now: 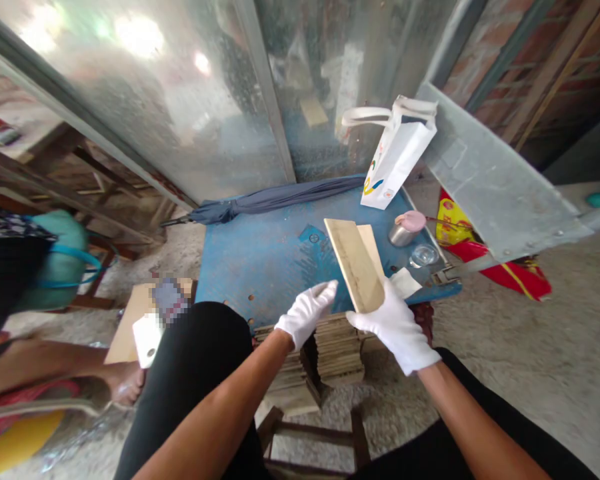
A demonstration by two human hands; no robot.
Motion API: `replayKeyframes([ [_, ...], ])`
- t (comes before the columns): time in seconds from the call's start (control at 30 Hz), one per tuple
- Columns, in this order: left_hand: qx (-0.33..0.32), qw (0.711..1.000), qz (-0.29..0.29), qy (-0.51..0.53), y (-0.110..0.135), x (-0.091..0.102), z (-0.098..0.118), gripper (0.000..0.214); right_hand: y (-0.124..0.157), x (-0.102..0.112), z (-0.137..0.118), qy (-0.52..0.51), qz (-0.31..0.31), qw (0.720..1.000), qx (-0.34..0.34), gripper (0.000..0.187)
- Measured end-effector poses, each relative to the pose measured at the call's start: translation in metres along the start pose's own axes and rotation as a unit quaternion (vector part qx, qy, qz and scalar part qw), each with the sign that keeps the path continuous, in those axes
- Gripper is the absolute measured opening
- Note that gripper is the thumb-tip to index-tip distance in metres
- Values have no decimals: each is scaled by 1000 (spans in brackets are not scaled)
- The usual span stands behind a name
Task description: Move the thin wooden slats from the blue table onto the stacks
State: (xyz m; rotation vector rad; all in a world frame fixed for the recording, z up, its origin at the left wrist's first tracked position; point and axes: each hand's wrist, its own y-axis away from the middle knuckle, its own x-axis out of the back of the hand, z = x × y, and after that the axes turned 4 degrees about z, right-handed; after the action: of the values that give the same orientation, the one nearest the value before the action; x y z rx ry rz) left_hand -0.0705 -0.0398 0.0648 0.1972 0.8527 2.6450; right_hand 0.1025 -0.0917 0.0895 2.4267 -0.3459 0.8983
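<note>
My right hand (394, 327), in a white glove, grips the near end of a flat pale wooden board (353, 263) and holds it tilted above the blue table (260, 253). A second similar board (373, 243) shows just behind it; whether I hold that one too is unclear. My left hand (307, 313), also gloved, hovers just left of the board with its fingers loosely stretched out and nothing in them. Below both hands, stacks of thin wooden pieces (333, 350) rest at the table's near edge.
A folded dark umbrella (275, 199) lies along the table's far edge. A white paper bag (395, 157), a pink-lidded metal cup (406, 230), a glass (423, 255) and a white paper (405, 281) sit at the right. Another person's foot (123, 383) is at the left.
</note>
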Motion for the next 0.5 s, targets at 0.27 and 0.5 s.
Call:
replayKeyframes([
  [0.27,-38,969,53,238,-5,30,57,47,30,-17,-13,125,52,983,127,122],
  [0.5,-56,962,120,238,34,29,40,43,44,-17,-4,144,-8,975,168,129],
])
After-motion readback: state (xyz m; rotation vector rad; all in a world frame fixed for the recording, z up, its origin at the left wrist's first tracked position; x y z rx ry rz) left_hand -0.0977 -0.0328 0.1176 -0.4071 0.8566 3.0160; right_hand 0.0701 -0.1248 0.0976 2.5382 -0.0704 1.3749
